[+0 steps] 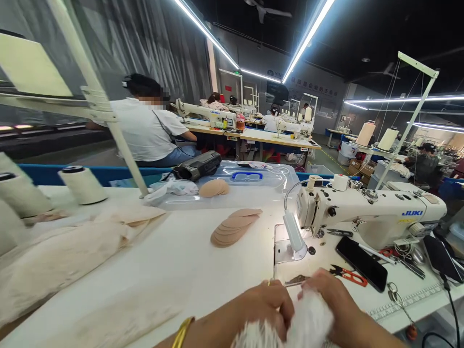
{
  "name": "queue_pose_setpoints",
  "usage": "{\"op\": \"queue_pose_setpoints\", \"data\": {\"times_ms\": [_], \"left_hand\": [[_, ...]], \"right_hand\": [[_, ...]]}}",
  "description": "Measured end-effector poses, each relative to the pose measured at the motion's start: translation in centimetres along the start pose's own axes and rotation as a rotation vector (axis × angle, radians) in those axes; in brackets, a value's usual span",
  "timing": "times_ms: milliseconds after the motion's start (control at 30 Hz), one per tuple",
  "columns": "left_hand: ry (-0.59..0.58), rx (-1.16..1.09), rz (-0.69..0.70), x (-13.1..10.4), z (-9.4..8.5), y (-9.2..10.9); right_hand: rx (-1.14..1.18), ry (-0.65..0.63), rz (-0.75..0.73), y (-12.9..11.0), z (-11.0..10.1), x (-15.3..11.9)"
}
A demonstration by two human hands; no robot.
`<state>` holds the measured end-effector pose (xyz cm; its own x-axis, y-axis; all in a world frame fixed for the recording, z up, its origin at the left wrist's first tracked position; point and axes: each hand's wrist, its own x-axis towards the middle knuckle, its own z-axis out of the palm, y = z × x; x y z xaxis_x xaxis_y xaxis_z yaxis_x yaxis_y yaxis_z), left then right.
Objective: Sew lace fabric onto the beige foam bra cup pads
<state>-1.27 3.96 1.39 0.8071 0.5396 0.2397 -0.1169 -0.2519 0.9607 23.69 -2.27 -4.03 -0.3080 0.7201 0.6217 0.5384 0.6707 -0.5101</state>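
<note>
My left hand (266, 304) is closed with its fingers curled, a gold bangle on the wrist. Opposite it, my right hand (335, 299) grips a bunched white fabric (310, 321) that looks lacy or fringed. The cloth runs between both hands at the table's front edge and is smeared by motion. Just beyond them stands a white sewing machine (366, 208), its small lamp (294, 234) lighting the needle plate. Orange-handled thread snips (350, 275) lie by my right hand. Overlapping beige fabric pads (234, 227) rest farther back on the table.
Cream lace fabric (72, 246) covers the table's left side, near thread cones (82, 186). A clear plastic box lid (261, 183) carries more beige pads (213, 188). A black phone (362, 263) and a ruler (406, 299) lie at right. Beyond, a person in white (148, 128) sits.
</note>
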Motion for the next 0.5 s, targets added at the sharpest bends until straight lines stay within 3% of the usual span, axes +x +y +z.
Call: {"op": "queue_pose_setpoints", "data": {"times_ms": [67, 133, 233, 333, 500], "left_hand": [[-0.193, 0.411, 0.182, 1.5, -1.4, -1.6], [-0.284, 0.658, 0.293, 3.3, -2.4, -3.2], [-0.313, 0.836, 0.288, 5.2, -3.3, -4.9], [-0.307, 0.935, 0.246, 5.7, -3.8, -5.9], [-0.307, 0.947, 0.214, 5.4, -3.9, -5.3]], "right_hand": [[-0.354, -0.158, -0.294, 1.8, -1.5, 2.8], [-0.534, -0.270, -0.413, 3.6, -1.9, 4.9], [-0.567, -0.249, -0.370, 5.6, -1.5, 6.0], [-0.436, -0.200, -0.299, 6.2, -1.4, 5.4], [-0.321, -0.242, -0.206, 5.7, -2.1, 4.6]]}}
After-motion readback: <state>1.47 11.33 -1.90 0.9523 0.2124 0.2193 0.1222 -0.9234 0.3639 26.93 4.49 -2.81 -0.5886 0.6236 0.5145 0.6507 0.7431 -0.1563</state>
